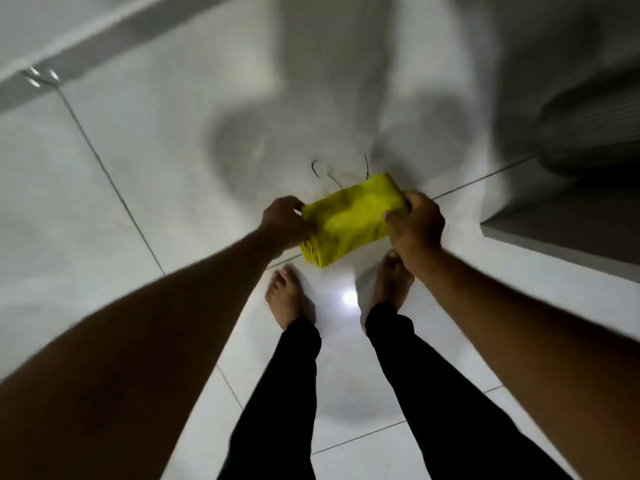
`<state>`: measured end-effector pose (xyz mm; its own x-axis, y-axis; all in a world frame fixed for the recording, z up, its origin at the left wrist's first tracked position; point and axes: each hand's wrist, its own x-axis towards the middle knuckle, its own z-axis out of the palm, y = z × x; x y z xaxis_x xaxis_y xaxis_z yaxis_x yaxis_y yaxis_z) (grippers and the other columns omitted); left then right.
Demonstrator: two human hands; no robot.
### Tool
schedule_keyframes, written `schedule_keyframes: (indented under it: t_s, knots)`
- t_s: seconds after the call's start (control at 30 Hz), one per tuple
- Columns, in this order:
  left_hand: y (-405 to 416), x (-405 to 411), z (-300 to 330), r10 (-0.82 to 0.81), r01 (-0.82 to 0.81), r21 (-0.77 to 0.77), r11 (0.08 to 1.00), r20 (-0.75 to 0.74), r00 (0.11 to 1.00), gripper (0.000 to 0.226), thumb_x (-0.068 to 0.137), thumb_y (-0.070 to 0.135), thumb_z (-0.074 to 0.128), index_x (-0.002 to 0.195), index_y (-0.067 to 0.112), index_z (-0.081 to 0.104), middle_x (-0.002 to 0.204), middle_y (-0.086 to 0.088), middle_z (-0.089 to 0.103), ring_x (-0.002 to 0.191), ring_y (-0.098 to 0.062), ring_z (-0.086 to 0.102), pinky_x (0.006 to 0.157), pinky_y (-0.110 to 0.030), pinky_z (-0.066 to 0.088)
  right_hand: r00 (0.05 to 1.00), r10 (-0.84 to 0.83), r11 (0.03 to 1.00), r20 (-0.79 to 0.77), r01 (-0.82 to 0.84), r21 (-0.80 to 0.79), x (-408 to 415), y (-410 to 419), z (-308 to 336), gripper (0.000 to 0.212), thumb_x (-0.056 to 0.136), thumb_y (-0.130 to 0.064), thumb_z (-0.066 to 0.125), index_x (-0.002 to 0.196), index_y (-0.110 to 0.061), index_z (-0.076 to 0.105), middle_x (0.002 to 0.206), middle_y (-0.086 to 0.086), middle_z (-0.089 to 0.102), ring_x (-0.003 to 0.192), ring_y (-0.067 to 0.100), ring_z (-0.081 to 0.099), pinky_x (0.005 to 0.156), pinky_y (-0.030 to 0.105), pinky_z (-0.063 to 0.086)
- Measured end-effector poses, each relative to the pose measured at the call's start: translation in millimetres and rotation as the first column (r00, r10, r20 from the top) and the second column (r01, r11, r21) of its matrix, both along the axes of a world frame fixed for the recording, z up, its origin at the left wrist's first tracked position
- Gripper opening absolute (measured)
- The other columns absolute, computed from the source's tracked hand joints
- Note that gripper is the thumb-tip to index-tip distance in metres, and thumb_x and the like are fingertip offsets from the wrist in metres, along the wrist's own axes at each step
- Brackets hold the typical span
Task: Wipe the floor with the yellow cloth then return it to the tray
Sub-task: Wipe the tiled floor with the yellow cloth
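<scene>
A folded yellow cloth (349, 218) is held in the air above the white tiled floor (114, 237), in front of my bare feet. My left hand (285, 221) pinches its left end and my right hand (414, 225) grips its right end. Several dark hair-like strands (329, 173) show just beyond the cloth's far edge; whether they hang from it or lie on the floor I cannot tell. No tray is in view.
My two bare feet (287, 296) stand on the tiles below the cloth. A grey step or ledge (561, 237) juts in at the right. A dark ribbed object (595, 129) sits at the upper right. A wall base (104, 39) runs along the upper left.
</scene>
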<state>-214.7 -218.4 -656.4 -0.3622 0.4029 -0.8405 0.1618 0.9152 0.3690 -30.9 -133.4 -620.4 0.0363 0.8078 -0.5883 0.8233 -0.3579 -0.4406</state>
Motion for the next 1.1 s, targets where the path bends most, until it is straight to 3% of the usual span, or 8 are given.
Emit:
schedule_keyframes:
  t_s: [0.23, 0.4, 0.53, 0.63, 0.73, 0.87, 1.03, 1.1]
  knots:
    - [8, 23, -141, -0.070, 0.069, -0.052, 0.996, -0.009, 0.998, 0.035, 0.073, 0.016, 0.077, 0.106, 0.011, 0.068, 0.105, -0.013, 0.072, 0.089, -0.030, 0.071, 0.080, -0.041, 0.061, 0.987, 0.131, 0.991, 0.094, -0.133, 0.009, 9, 29, -156, 0.023, 0.080, -0.002, 0.058, 0.097, -0.008, 0.072, 0.096, 0.014, 0.074, 0.082, 0.027, 0.059, 0.066, 0.027, 0.042]
    - [6, 13, -175, -0.255, 0.292, 0.097, 0.952, -0.282, 0.925, 0.048, 0.081, 0.026, 0.068, 0.125, 0.011, 0.055, 0.116, -0.012, 0.069, 0.104, -0.031, 0.065, 0.081, -0.032, 0.050, 0.966, 0.192, 0.970, 0.171, -0.214, 0.119, 3, 46, -203, 0.038, 0.082, -0.002, 0.056, 0.118, -0.004, 0.065, 0.120, 0.022, 0.066, 0.113, 0.040, 0.059, 0.093, 0.037, 0.046]
    - [-7, -25, -182, -0.480, 0.618, 0.079, 0.782, -0.557, 0.678, 0.115, 0.069, 0.051, 0.072, 0.151, -0.005, 0.014, 0.159, -0.030, 0.020, 0.148, -0.044, 0.018, 0.119, -0.054, 0.019, 0.965, -0.027, 0.962, 0.259, -0.045, 0.268, -13, 41, -217, 0.066, 0.090, -0.014, 0.055, 0.148, 0.004, 0.032, 0.154, 0.026, 0.033, 0.142, 0.041, 0.032, 0.118, 0.042, 0.026]
    - [-14, -60, -195, -0.725, 0.775, -0.131, 0.619, -0.477, 0.498, 0.153, 0.048, 0.069, 0.079, 0.152, -0.001, -0.010, 0.162, -0.027, -0.013, 0.150, -0.042, -0.015, 0.121, -0.058, -0.002, 0.960, 0.101, 0.991, 0.260, -0.119, 0.054, -35, 22, -238, 0.068, 0.103, -0.027, 0.042, 0.155, 0.005, 0.012, 0.164, 0.028, 0.006, 0.153, 0.042, 0.006, 0.123, 0.043, 0.009]
    - [-22, -82, -215, -0.792, 0.810, -0.144, 0.569, -0.362, 0.492, 0.172, 0.032, 0.082, 0.076, 0.150, 0.010, -0.027, 0.157, -0.016, -0.036, 0.145, -0.036, -0.032, 0.118, -0.052, -0.013, 0.915, 0.174, 0.966, 0.365, -0.231, 0.119, -59, 39, -265, 0.066, 0.104, -0.037, 0.032, 0.157, -0.003, 0.011, 0.165, 0.024, 0.003, 0.152, 0.044, 0.002, 0.124, 0.051, 0.009]
    - [-30, -92, -237, -0.777, 0.818, -0.077, 0.570, -0.375, 0.506, 0.170, 0.027, 0.097, 0.058, 0.149, 0.016, -0.030, 0.149, -0.005, -0.050, 0.143, -0.030, -0.039, 0.114, -0.049, -0.019, 0.726, 0.561, 0.610, 0.398, -0.687, 0.394, -96, 34, -300, 0.064, 0.098, -0.034, 0.036, 0.155, -0.010, 0.023, 0.162, 0.022, 0.024, 0.150, 0.045, 0.019, 0.122, 0.058, 0.017]
    - [-26, -91, -229, -0.786, 0.820, -0.072, 0.568, -0.344, 0.514, 0.170, 0.029, 0.094, 0.060, 0.145, 0.016, -0.037, 0.145, -0.008, -0.054, 0.139, -0.030, -0.045, 0.113, -0.049, -0.022, -0.124, 0.935, -0.252, 0.332, -0.891, 0.377, -23, -11, -291, 0.062, 0.101, -0.031, 0.037, 0.157, -0.011, 0.019, 0.166, 0.014, 0.019, 0.153, 0.038, 0.015, 0.124, 0.054, 0.018]
    - [-24, -90, -227, -0.785, 0.816, -0.074, 0.574, -0.333, 0.522, 0.171, 0.029, 0.093, 0.061, 0.144, 0.015, -0.039, 0.145, -0.010, -0.053, 0.138, -0.031, -0.046, 0.113, -0.049, -0.022, -0.249, 0.892, -0.384, 0.376, -0.857, 0.343, -4, 31, -297, 0.064, 0.098, -0.035, 0.036, 0.157, -0.014, 0.020, 0.166, 0.014, 0.019, 0.153, 0.038, 0.014, 0.124, 0.054, 0.016]
